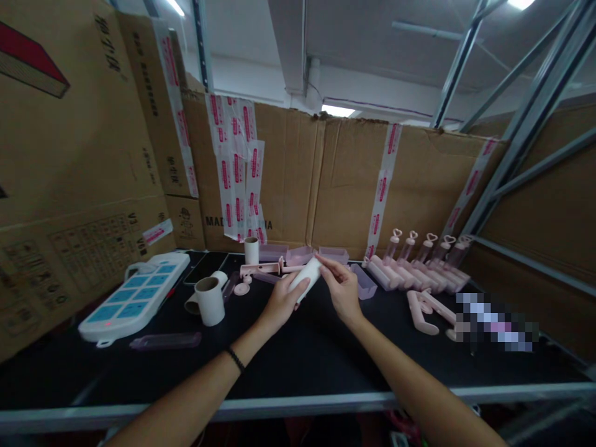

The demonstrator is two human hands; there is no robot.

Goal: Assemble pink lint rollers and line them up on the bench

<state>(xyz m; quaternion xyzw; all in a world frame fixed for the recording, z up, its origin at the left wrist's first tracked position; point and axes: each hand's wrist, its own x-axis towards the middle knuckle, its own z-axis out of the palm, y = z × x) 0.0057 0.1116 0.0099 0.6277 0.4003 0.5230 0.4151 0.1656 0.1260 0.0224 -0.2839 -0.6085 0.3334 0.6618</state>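
My left hand (282, 302) is wrapped round a white roll (307, 278), which slants up to the right above the black tabletop. At the roll's upper end, my right hand (341, 288) has its thumb and fingers pinched together; what lies between the fingertips is too small to tell. Behind the hands are pink plastic handle parts (261, 268) and several clear purple covers (365, 283). More white rolls with cardboard cores stand to the left, one large roll (210, 302) in front and another roll (251, 251) at the back.
A white power strip (135, 298) with blue sockets lies at left, near a clear purple strip (166, 341). On the right stand several pink rollers (410, 273) with heart-shaped ends, with loose pink handles (421, 313) before them. A cardboard wall (344, 186) closes the back.
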